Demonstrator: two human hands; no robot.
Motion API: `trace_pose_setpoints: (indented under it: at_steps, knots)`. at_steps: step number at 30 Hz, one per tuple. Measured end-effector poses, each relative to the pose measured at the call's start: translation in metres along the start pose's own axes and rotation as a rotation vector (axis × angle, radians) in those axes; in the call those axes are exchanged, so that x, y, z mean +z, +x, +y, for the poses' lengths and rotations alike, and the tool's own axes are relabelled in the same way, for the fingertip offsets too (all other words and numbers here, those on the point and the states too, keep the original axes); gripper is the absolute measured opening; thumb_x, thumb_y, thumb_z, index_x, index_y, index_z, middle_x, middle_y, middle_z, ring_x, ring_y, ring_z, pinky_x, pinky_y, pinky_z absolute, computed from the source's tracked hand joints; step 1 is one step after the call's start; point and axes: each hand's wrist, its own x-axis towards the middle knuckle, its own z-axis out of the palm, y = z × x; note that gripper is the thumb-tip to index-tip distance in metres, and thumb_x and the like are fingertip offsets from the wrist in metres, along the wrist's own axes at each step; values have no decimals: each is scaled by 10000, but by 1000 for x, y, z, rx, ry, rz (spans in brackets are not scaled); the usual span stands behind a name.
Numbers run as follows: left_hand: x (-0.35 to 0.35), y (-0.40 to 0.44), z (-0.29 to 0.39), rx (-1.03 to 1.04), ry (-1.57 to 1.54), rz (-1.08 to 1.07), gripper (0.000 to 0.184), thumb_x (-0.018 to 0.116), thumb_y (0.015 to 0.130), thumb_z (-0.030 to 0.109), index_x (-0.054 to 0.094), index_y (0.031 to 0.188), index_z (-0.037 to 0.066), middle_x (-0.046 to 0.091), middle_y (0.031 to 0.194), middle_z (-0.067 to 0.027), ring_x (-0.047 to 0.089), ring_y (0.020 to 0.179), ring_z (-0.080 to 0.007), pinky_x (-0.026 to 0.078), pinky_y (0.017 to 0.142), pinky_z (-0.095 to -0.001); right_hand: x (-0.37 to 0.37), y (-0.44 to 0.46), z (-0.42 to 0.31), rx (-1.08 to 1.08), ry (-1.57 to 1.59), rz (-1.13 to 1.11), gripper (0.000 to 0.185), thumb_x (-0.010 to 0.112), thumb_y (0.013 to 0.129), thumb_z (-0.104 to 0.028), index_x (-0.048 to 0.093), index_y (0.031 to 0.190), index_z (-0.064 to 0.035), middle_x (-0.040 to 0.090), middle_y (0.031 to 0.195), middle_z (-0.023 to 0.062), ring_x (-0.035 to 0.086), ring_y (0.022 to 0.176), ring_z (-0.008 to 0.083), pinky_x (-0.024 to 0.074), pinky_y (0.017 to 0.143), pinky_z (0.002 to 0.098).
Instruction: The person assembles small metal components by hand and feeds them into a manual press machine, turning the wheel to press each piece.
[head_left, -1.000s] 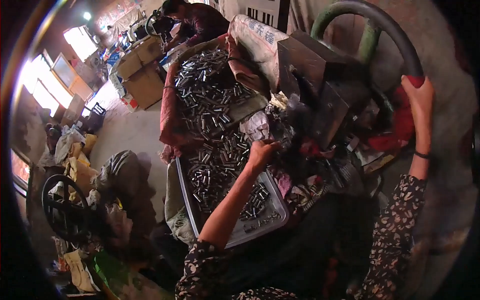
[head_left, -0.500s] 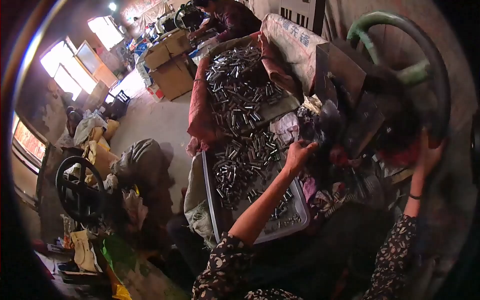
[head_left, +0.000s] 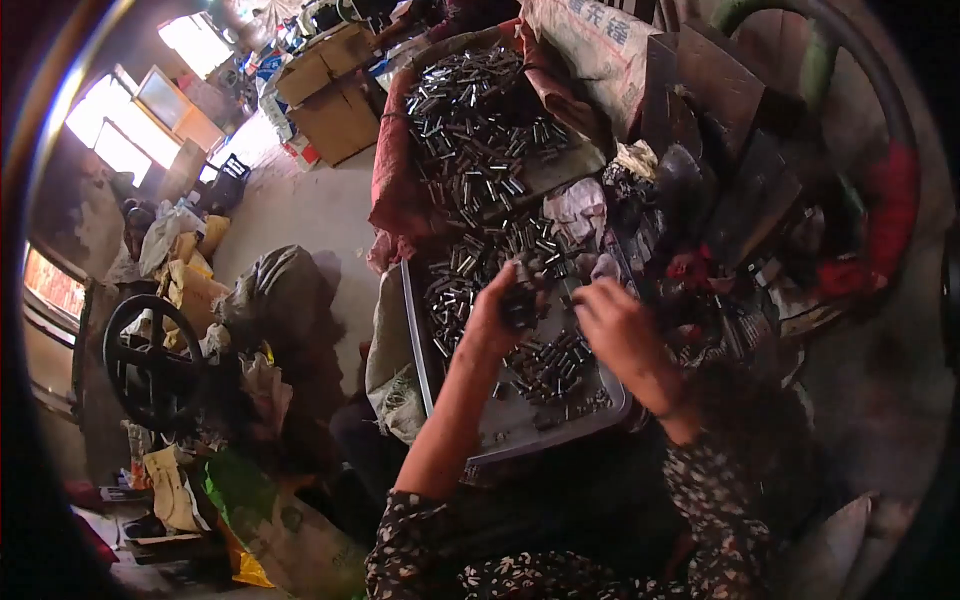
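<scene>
Many small metal cylinders (head_left: pixel 485 180) lie heaped on a red-edged cloth and spill down into a clear plastic tray (head_left: pixel 530 440). Over the tray, my left hand (head_left: pixel 500 310) is curled round a cluster of the small metal cylinders. Just right of it, my right hand (head_left: pixel 625 335) has its fingers drawn together, pointing at the left hand; what they hold, if anything, is too blurred to tell. A crumpled pale cloth (head_left: pixel 577 210) lies beyond both hands.
The large handwheel (head_left: pixel 895 110), partly wrapped in red, stands at the right beside dark metal machine plates (head_left: pixel 725 90). Another handwheel (head_left: pixel 153 362) is at the left. Further off are cardboard boxes (head_left: pixel 335 110), a stuffed sack (head_left: pixel 285 300) and part of another person at the top.
My right hand has left the large handwheel and come over the tray. My left hand has moved from beside the machine to the cylinders and closed round some. The view has shifted.
</scene>
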Motion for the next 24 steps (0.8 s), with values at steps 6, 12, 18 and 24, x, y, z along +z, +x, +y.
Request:
trace_pose_setpoints:
  at_steps: [6, 12, 18, 24]
  knots:
    - [-9, -50, 23, 105, -206, 102, 282, 513, 873, 259, 502, 1063, 50, 588, 911, -103, 590, 800, -203, 536, 701, -331, 117, -2, 19, -104, -330, -55, 101, 518, 742, -48, 530, 842, -36, 527, 855, 137, 568, 739, 298, 480, 601, 366]
    - [-27, -53, 26, 94, 380, 84, 208, 549, 845, 206, 575, 968, 41, 607, 816, -40, 577, 744, -126, 477, 631, -247, 131, 9, 31, -68, -465, -118, 92, 544, 726, -83, 528, 799, -29, 510, 801, 143, 565, 697, 277, 482, 574, 342]
    - [-9, -34, 12, 7, 824, 273, 237, 576, 821, 208, 616, 935, 3, 596, 755, 11, 544, 645, -75, 429, 588, -215, 68, 13, 43, 183, -37, 84, 175, 618, 673, -106, 554, 806, -12, 598, 716, 145, 594, 684, 290, 468, 594, 369]
    - [-8, -1, -15, 282, 1800, 448, 246, 604, 718, 228, 654, 832, 16, 611, 696, -190, 632, 740, -268, 479, 633, -395, 30, -4, 58, 563, 798, 132, 179, 620, 773, -132, 577, 905, -18, 574, 672, 20, 553, 551, 97, 437, 487, 236]
